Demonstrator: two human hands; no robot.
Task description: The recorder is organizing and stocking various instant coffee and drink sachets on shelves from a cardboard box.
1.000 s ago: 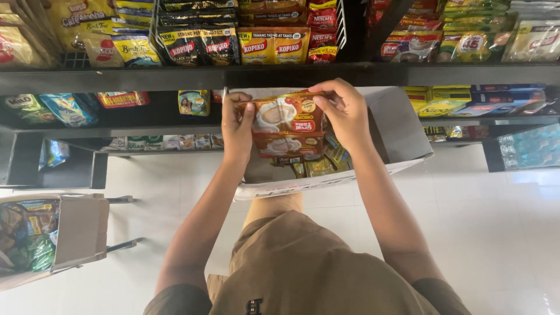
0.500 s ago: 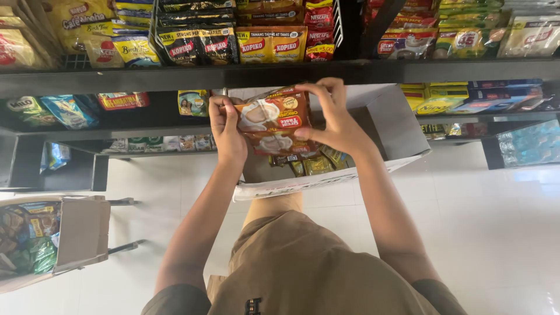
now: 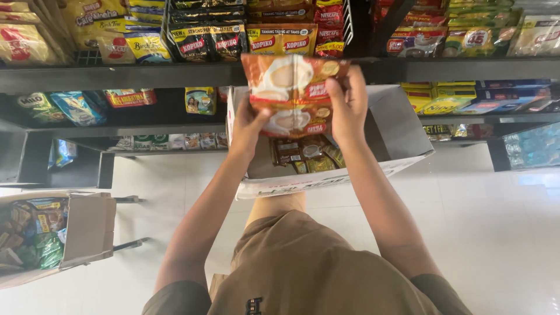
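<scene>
I am looking down from a head camera at my two bare hands, which are holding up a bundle of coffee-mix sachets [image 3: 293, 93], orange-brown with pictures of cups on them. My left hand [image 3: 248, 125] is gripping the bundle's lower left edge, its grip closed with fingers wrapped behind the packs. My right hand [image 3: 348, 105] is clamping the right edge, thumb in front and fingers behind, also closed firmly on the bundle. The bundle is hanging upright in the air, just in front of the edge of a dark metal shelf [image 3: 116, 76], which is carrying rows of yellow, black and red coffee packets [image 3: 280, 38]. Directly below my hands an open white cardboard box [image 3: 402, 125] is sitting, with more small brown sachets [image 3: 303, 153] lying in its bottom. At the lower left, well apart from my hands, a second open carton [image 3: 87, 227] full of mixed snack packs is standing on the white tiled floor [image 3: 501, 233].
</scene>
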